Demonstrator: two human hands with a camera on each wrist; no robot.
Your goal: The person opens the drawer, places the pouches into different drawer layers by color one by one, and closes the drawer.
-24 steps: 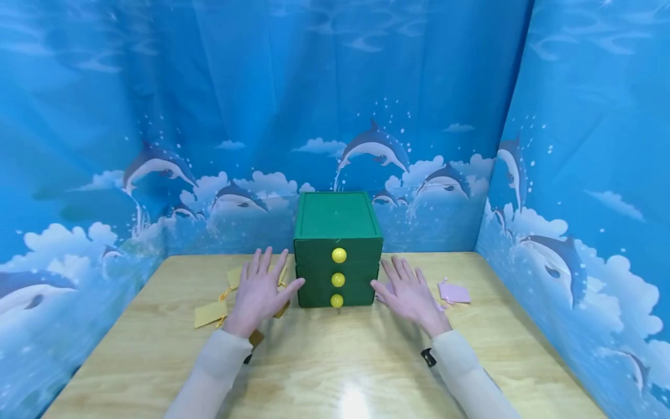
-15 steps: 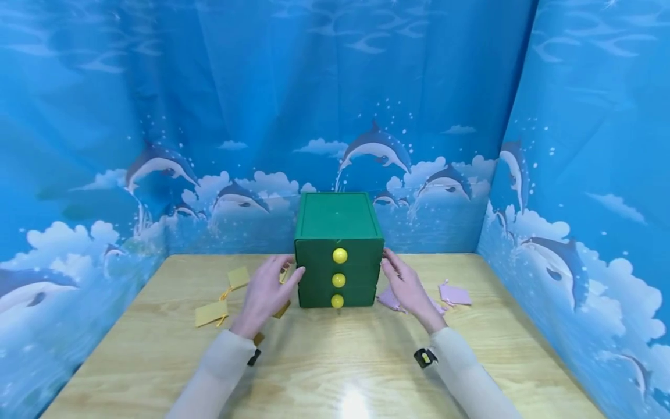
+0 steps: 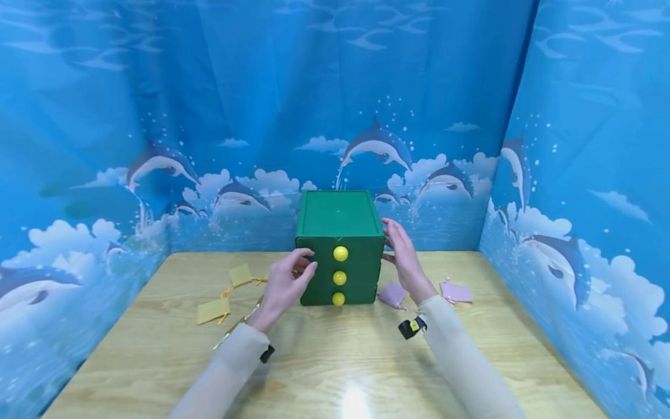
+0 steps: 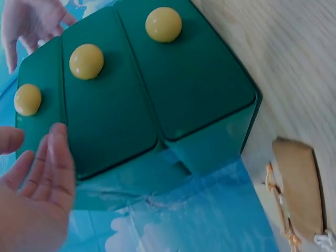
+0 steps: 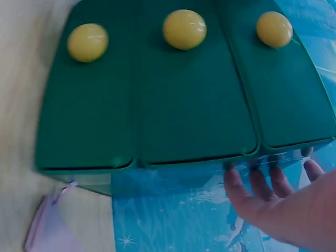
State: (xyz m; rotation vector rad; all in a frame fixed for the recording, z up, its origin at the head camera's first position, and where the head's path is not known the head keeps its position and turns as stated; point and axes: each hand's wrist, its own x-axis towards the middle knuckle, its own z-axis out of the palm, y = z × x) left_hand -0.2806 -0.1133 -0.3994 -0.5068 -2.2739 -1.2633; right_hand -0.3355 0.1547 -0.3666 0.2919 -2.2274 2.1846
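A green three-drawer box (image 3: 339,213) stands at the table's middle, with round yellow knobs on the fronts: top (image 3: 340,253), middle (image 3: 339,277) and bottom (image 3: 338,298). All drawers are closed. My left hand (image 3: 282,285) is before the front's left part, fingers loosely curved and holding nothing; the left wrist view has its fingertips (image 4: 58,137) overlapping the top drawer's edge. On the other side, my right hand (image 3: 407,262) is at the box's right wall near the top, its fingertips (image 5: 280,176) right along the side edge in the right wrist view. Nothing is in its grasp.
Yellow drawstring pouches (image 3: 213,310) lie on the table (image 3: 335,361) to the left, some partly hidden by the left arm. Two purple pouches, one nearer (image 3: 392,294) and one farther out (image 3: 456,292), lie to the right. A blue dolphin-print curtain (image 3: 251,116) surrounds the table.
Both hands were spread flat on either side of the box. The left has moved right, in front of the drawers, with fingers bending; the right has risen along the box's right side.
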